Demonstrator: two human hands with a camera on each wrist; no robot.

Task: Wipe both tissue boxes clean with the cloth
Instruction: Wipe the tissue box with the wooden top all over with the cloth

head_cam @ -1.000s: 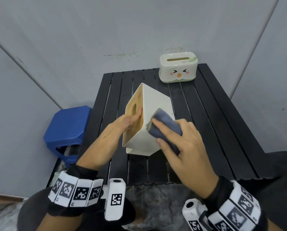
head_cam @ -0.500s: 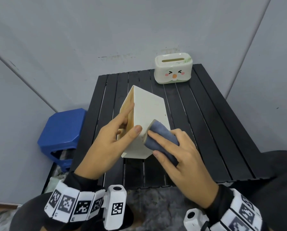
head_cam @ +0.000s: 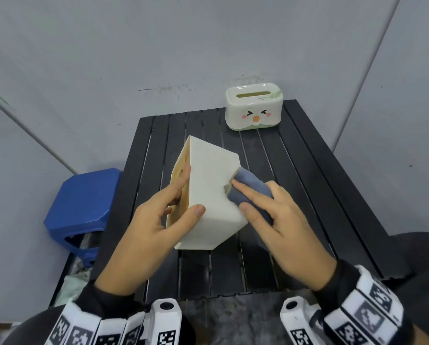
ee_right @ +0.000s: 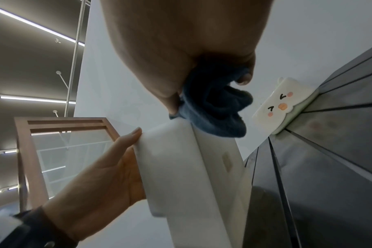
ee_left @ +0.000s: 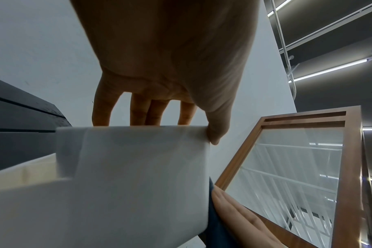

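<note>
Cream plastic, wood-faced tissue box (head_cam: 208, 195) is tilted near the middle of the black slatted table (head_cam: 308, 195); whether a corner touches it is unclear. The left hand (head_cam: 153, 227) grips it, thumb on the white side, fingers across the wooden face. The right hand (head_cam: 280, 220) pinches a folded blue cloth (head_cam: 248, 188), pressing it against the box's right edge. The cartoon-faced tissue box (head_cam: 254, 107) stands at the far right.

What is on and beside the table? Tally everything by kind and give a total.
Tissue boxes: 2, plain white box and face-printed box
Cloths: 1, blue cloth
Stools: 1, blue stool
Tables: 1, black slatted table
Total: 5
</note>
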